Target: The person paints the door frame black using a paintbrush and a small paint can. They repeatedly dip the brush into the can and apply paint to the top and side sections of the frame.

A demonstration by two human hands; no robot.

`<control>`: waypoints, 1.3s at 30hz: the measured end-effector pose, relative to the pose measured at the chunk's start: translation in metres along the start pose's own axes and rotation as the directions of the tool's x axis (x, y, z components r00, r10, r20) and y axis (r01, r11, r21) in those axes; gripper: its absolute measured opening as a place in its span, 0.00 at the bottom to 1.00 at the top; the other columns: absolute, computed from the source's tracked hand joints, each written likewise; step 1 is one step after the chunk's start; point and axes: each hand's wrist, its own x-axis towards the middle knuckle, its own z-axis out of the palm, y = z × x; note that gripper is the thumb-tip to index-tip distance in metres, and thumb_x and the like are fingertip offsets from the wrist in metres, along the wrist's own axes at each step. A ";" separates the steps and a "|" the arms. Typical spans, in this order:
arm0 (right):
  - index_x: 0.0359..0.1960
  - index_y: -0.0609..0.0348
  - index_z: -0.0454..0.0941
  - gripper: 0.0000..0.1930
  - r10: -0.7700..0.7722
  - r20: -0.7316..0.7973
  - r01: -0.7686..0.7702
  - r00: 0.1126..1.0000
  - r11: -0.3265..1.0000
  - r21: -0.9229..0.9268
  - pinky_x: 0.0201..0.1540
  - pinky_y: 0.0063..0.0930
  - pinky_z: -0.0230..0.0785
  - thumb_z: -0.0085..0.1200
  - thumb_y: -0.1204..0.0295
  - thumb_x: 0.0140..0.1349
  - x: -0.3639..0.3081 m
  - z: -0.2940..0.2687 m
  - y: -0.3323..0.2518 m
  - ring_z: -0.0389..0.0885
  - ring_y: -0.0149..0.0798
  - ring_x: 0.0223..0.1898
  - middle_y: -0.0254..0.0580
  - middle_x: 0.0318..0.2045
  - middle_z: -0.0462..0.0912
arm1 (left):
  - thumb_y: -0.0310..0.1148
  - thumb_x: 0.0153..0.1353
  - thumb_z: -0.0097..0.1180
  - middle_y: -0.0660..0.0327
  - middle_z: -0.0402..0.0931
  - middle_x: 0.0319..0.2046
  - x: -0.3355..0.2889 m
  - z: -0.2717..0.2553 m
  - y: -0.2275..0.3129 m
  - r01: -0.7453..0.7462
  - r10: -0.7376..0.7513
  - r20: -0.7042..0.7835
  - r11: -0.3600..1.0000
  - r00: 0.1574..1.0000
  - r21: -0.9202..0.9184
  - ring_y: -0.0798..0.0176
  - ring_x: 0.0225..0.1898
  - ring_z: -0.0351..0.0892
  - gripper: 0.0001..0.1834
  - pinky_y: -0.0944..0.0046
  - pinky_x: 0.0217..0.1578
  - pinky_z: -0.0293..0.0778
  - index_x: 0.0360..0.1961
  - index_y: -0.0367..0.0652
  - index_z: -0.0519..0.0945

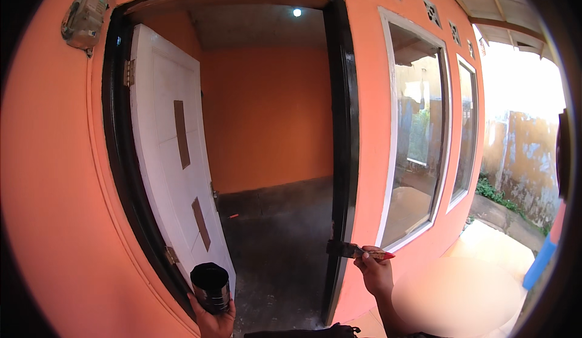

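My left hand [216, 323] is wrapped round the lower part of a dark paint can [212, 298], whose open top shows black inside. In my right hand [377, 272] is a paintbrush [357, 251] with a red-tipped handle, held level. Its black bristles point left and lie against or just before the right post of the black door frame [344, 132]; I cannot tell whether they touch. A white door [173, 138] with two brown strips stands open inward, hinged on the frame's left side, above and behind the can.
Orange walls [48, 174] flank the doorway, with a meter box [88, 16] at upper left. White-framed windows [418, 132] are on the right. Inside are a dark floor [273, 265] and a lit lamp [297, 12]. A blurred round patch [458, 295] covers the lower right.
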 end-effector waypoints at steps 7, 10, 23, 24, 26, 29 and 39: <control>0.46 0.62 0.75 0.09 -0.002 0.068 0.002 0.998 1.000 -0.009 0.47 0.35 0.79 0.52 0.80 0.66 -0.044 0.012 -0.011 0.83 0.40 0.40 0.46 0.40 0.83 | 0.63 0.59 0.56 0.56 0.82 0.45 -0.055 -0.021 0.011 0.031 -0.029 -0.077 0.999 0.997 0.032 0.51 0.41 0.84 0.33 0.54 0.38 0.84 0.55 0.51 0.76; 0.47 0.63 0.74 0.09 0.012 0.098 -0.006 0.995 0.998 -0.062 0.47 0.35 0.79 0.53 0.79 0.66 -0.058 0.007 -0.021 0.83 0.39 0.40 0.46 0.40 0.83 | 0.65 0.58 0.55 0.56 0.82 0.44 -0.075 -0.022 0.003 0.043 -0.040 -0.060 0.997 0.997 0.059 0.52 0.40 0.83 0.34 0.54 0.38 0.84 0.55 0.49 0.75; 0.51 0.69 0.70 0.15 -0.018 -0.055 0.012 0.998 0.994 -0.105 0.44 0.32 0.76 0.54 0.75 0.65 -0.134 -0.126 -0.133 0.80 0.39 0.40 0.50 0.41 0.80 | 0.71 0.60 0.46 0.57 0.80 0.46 -0.182 0.041 -0.099 0.104 -0.095 -0.161 0.994 0.982 0.043 0.51 0.47 0.81 0.38 0.57 0.40 0.83 0.57 0.50 0.74; 0.52 0.67 0.70 0.15 -0.022 -0.074 0.015 0.997 0.995 -0.100 0.43 0.30 0.75 0.54 0.74 0.65 -0.140 -0.136 -0.141 0.79 0.36 0.38 0.48 0.41 0.80 | 0.71 0.60 0.46 0.56 0.79 0.47 -0.188 0.042 -0.103 0.133 -0.131 -0.133 0.991 0.982 0.009 0.51 0.49 0.80 0.39 0.56 0.42 0.83 0.57 0.49 0.73; 0.52 0.66 0.70 0.16 -0.033 -0.096 0.025 0.995 0.996 -0.082 0.43 0.29 0.74 0.54 0.74 0.66 -0.147 -0.153 -0.154 0.78 0.35 0.37 0.47 0.41 0.79 | 0.71 0.60 0.46 0.56 0.79 0.48 -0.199 0.047 -0.113 0.137 -0.133 -0.142 0.990 0.981 0.018 0.51 0.50 0.80 0.40 0.55 0.43 0.83 0.57 0.49 0.73; 0.53 0.65 0.69 0.16 -0.054 -0.119 0.046 0.991 0.996 -0.074 0.42 0.28 0.72 0.54 0.73 0.66 -0.158 -0.166 -0.170 0.77 0.33 0.36 0.45 0.40 0.79 | 0.71 0.59 0.46 0.55 0.78 0.51 -0.214 0.052 -0.126 0.144 -0.142 -0.100 0.990 0.985 0.009 0.51 0.52 0.79 0.41 0.55 0.45 0.82 0.59 0.48 0.72; 0.52 0.62 0.73 0.14 -0.032 -0.022 0.031 0.999 0.999 -0.022 0.40 0.25 0.74 0.55 0.73 0.67 -0.170 -0.187 -0.189 0.79 0.32 0.36 0.43 0.39 0.81 | 0.67 0.63 0.46 0.57 0.75 0.55 -0.245 0.068 -0.153 0.194 -0.194 -0.029 0.981 0.980 -0.023 0.54 0.56 0.76 0.34 0.52 0.52 0.77 0.59 0.56 0.70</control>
